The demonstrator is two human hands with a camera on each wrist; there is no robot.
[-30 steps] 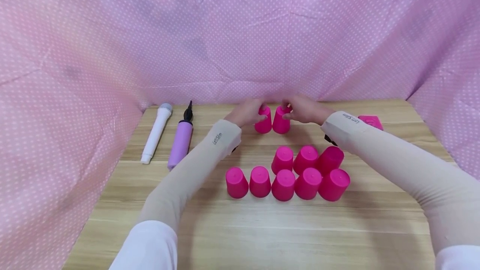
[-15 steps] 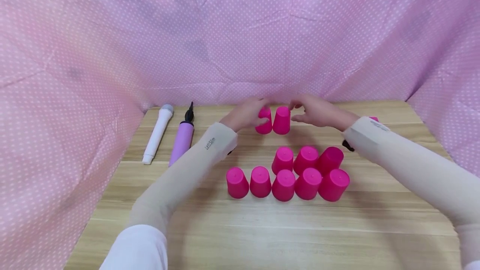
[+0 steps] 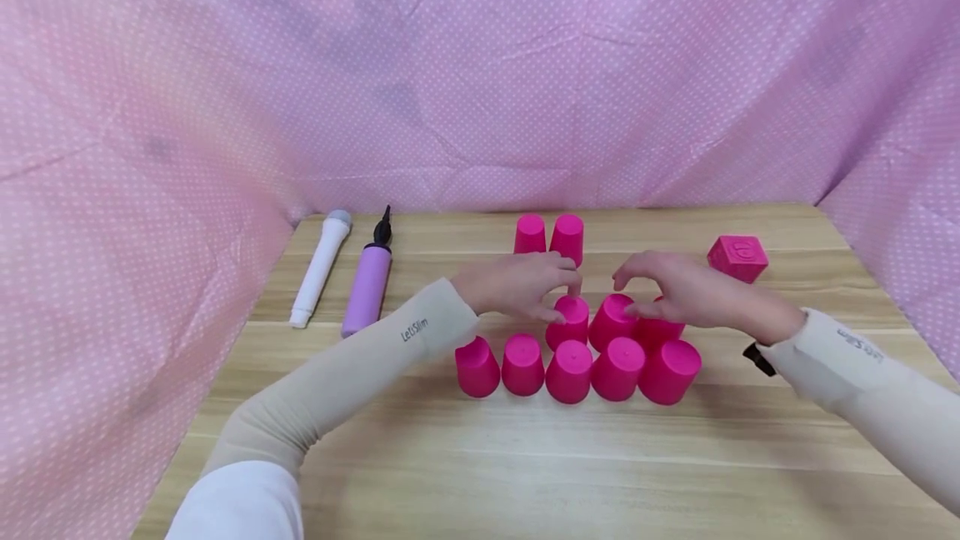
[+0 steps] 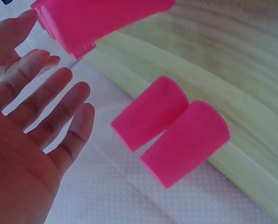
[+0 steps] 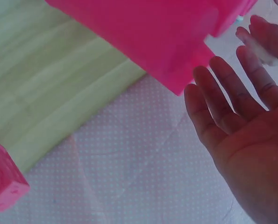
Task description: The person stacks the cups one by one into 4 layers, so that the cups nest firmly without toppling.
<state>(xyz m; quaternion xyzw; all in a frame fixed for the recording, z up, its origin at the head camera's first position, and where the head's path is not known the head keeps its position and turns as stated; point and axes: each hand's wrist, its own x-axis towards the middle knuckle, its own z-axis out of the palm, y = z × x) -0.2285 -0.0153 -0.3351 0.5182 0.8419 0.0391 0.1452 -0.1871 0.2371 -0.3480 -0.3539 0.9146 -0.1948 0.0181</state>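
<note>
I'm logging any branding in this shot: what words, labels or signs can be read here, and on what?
"LetSlim": on the left sleeve, near the wrist.
Print on the right sleeve: looks like the same word, seen upside down, too blurred to confirm.
Raised mark on the pink cube: too small to read.
Cups, microphone, pump: none visible.

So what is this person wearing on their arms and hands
Both hands, left hand and right hand, are bare, with no gloves. Each forearm wears a snug beige sleeve with small dark lettering near the wrist. White sleeves show above them toward the elbows. A small black item sits under the right wrist.
</note>
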